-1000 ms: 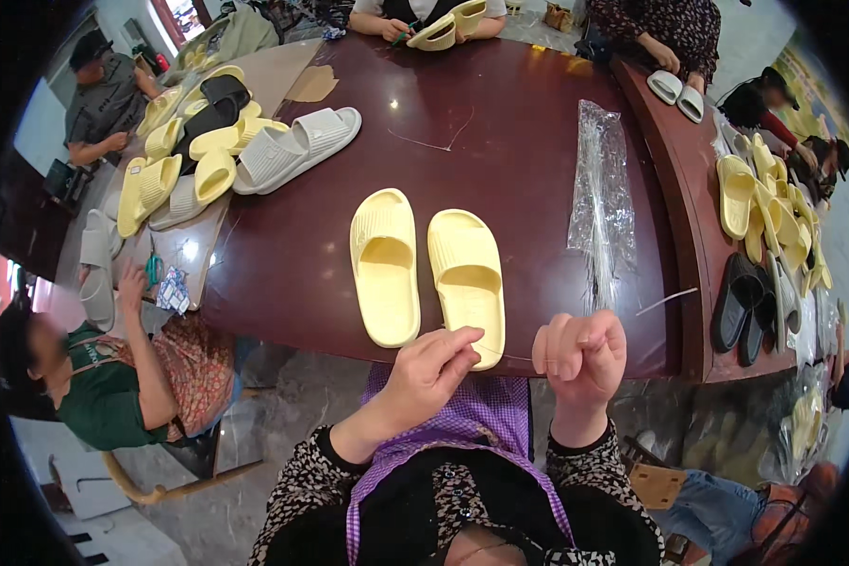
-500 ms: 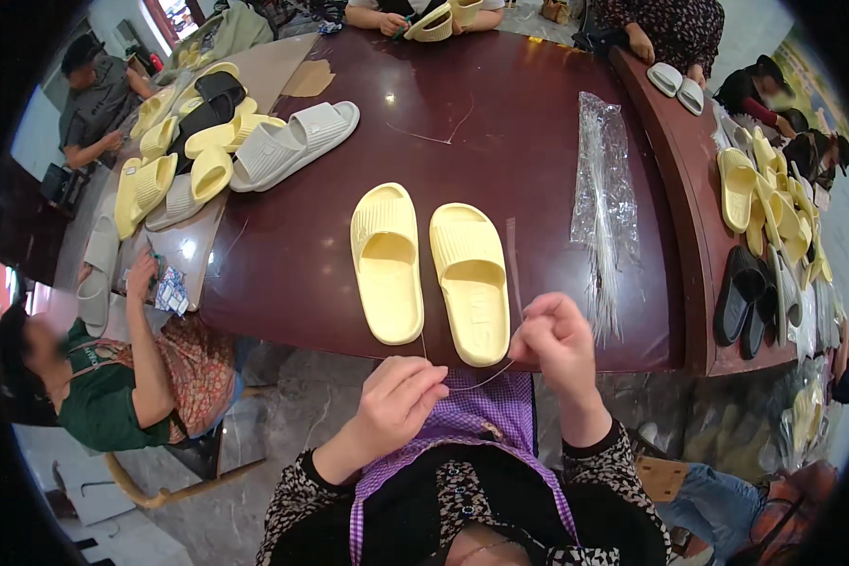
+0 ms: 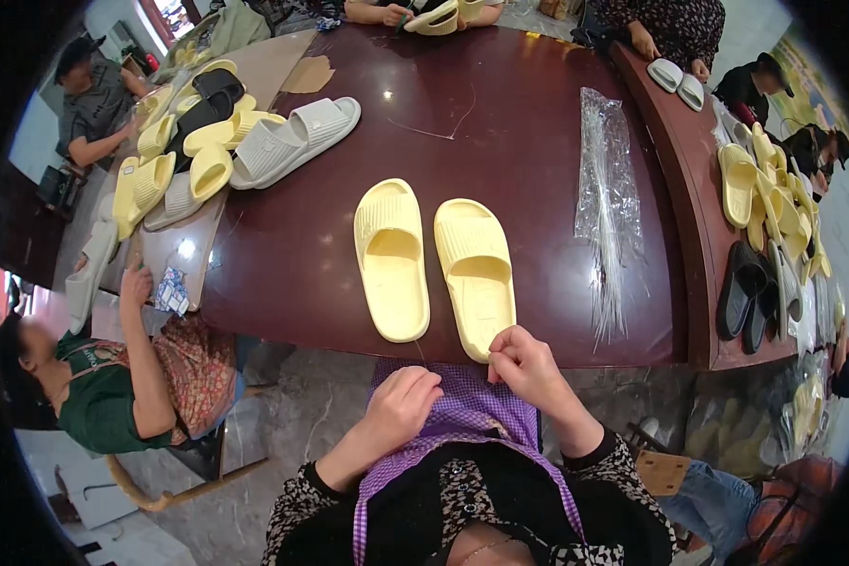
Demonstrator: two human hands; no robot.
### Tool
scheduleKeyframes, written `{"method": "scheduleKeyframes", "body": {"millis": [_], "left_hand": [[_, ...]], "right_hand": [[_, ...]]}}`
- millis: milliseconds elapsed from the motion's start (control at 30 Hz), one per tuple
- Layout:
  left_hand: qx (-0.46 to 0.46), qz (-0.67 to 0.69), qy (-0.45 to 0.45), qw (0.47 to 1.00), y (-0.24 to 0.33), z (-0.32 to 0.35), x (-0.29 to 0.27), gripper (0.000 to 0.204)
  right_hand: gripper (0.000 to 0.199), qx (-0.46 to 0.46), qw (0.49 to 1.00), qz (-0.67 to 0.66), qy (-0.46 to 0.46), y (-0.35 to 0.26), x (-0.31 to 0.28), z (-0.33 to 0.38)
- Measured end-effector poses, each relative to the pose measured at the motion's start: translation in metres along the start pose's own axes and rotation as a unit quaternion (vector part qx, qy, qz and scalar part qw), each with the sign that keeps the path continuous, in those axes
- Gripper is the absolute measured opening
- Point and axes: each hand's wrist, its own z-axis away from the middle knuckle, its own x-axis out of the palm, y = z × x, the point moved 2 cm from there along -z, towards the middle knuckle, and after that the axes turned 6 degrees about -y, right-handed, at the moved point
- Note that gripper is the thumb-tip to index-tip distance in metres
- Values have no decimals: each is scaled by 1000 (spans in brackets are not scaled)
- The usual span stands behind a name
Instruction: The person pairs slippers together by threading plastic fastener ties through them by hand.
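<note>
Two pale yellow slippers lie side by side at the table's near edge, heels toward me: the left slipper (image 3: 392,283) and the right slipper (image 3: 476,274). My left hand (image 3: 402,406) is closed in a pinch just below the left slipper's heel. A thin clear strand (image 3: 420,353) sticks up from its fingertips. My right hand (image 3: 526,368) is also pinched, by the heel of the right slipper and partly over its edge. What its fingertips hold is too fine to make out. Both hands are over my purple checked apron (image 3: 462,429).
A clear plastic bag (image 3: 606,160) with a bundle of thin strands (image 3: 610,292) lies to the right. Grey slippers (image 3: 297,141) and a yellow pile are at the left; more slippers (image 3: 774,189) fill the right-hand ledge. A loose strand (image 3: 453,138) lies farther back. Several people work around the table.
My right hand has come down and left, against the right slipper's heel. The strand that curved between my hands no longer shows there. My left hand has barely moved; the slippers stay put.
</note>
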Motion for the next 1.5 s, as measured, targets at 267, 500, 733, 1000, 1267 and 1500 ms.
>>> {"method": "scheduleKeyframes", "body": {"millis": [267, 500, 733, 1000, 1267, 1500], "left_hand": [[-23, 29, -65, 997, -21, -16, 2, 13], [-73, 23, -36, 996, -39, -43, -5, 11], [-82, -34, -13, 996, -58, -71, -8, 11], [-112, -36, -24, 993, -76, -85, -4, 10], [-108, -32, -10, 994, -89, -91, 1, 11], [-34, -77, 11, 996, -106, -101, 2, 12]], "right_hand": [[6, -106, 967, 222, 62, -4, -10, -37], [8, -153, 905, 380, 114, -17, -6, -78], [10, -151, 891, 409, 126, -13, 0, -95], [15, -198, 885, 399, 137, -31, -16, -66], [14, -177, 901, 334, 210, -31, -58, -96], [25, 5, 925, 338, 173, -18, -80, -181]]}}
